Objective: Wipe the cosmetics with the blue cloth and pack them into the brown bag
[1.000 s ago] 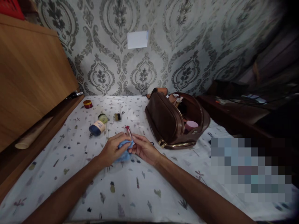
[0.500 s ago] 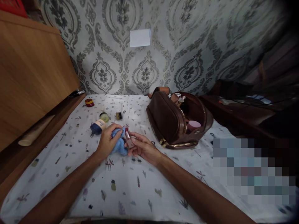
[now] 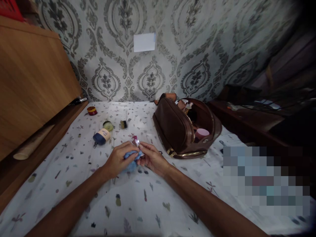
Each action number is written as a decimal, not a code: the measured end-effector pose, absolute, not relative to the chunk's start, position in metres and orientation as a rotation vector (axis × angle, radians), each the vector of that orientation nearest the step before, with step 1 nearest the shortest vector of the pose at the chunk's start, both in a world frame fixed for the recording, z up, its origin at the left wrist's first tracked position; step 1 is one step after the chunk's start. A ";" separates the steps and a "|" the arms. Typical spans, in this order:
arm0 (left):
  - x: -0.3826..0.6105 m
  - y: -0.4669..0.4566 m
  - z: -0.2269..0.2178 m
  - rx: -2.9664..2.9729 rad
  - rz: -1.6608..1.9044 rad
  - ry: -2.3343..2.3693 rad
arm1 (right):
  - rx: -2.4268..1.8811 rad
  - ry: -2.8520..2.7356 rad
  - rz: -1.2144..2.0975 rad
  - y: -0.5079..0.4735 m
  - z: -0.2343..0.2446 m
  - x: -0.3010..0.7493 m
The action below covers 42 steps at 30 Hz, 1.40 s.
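Observation:
Between my two hands, over the patterned cloth, is a lipstick (image 3: pixel 135 141) with a pinkish-red tip and a shiny metallic tube, pointing up and away from me. My right hand (image 3: pixel 153 158) grips it from the right with thumb and fingers. My left hand (image 3: pixel 120 160) is closed round a crumpled blue cloth (image 3: pixel 130 166), which is pressed against the lower part of the lipstick. The lipstick's base is hidden by the cloth and fingers. Left of my hands lies a jar with a blue lid and cream label (image 3: pixel 101 136), beside a greenish round container (image 3: pixel 108 125).
A brown bag (image 3: pixel 170 126) stands unzipped to the right, with a pink-lidded item (image 3: pixel 201 133) and other items inside. A small black-and-gold jar (image 3: pixel 123 124) and a red-and-yellow tin (image 3: pixel 92 111) lie farther back. A wooden cabinet (image 3: pixel 37 79) borders the left; the patterned wall is behind.
My left hand has shifted right and down with the blue cloth, from beside the lipstick onto its lower part. The lipstick is still in my right hand. The view has shifted slightly.

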State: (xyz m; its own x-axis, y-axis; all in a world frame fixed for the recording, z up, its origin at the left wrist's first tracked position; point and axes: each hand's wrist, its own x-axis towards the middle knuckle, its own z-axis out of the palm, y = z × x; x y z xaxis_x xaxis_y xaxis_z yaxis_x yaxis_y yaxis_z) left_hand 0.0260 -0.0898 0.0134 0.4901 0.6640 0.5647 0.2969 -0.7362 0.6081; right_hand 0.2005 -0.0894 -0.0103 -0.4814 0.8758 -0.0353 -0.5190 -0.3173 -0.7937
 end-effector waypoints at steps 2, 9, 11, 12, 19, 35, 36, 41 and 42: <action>0.025 -0.087 0.013 2.267 1.202 0.920 | -0.599 -0.925 1.951 -0.090 -0.009 0.201; 0.018 -0.080 0.017 2.163 1.315 1.148 | -0.604 -1.002 2.009 -0.094 -0.003 0.201; 0.019 -0.082 0.018 2.194 1.270 1.077 | -0.624 -0.990 1.988 -0.094 -0.001 0.201; 0.020 -0.083 0.018 2.214 1.241 1.032 | -0.635 -0.975 1.964 -0.093 -0.001 0.201; 0.023 -0.088 0.015 2.291 1.157 0.801 | -0.674 -0.854 1.807 -0.091 -0.002 0.198; 0.023 -0.087 0.015 2.202 1.246 1.011 | -0.659 -0.895 1.958 -0.095 -0.003 0.202; 0.021 -0.085 0.015 2.172 1.266 1.065 | -0.662 -0.899 1.979 -0.096 -0.003 0.202; 0.016 -0.080 0.016 1.990 1.199 1.182 | -0.638 -0.889 2.031 -0.096 -0.003 0.204; 0.016 -0.080 0.017 1.979 1.162 1.145 | -0.632 -0.889 2.030 -0.095 -0.004 0.204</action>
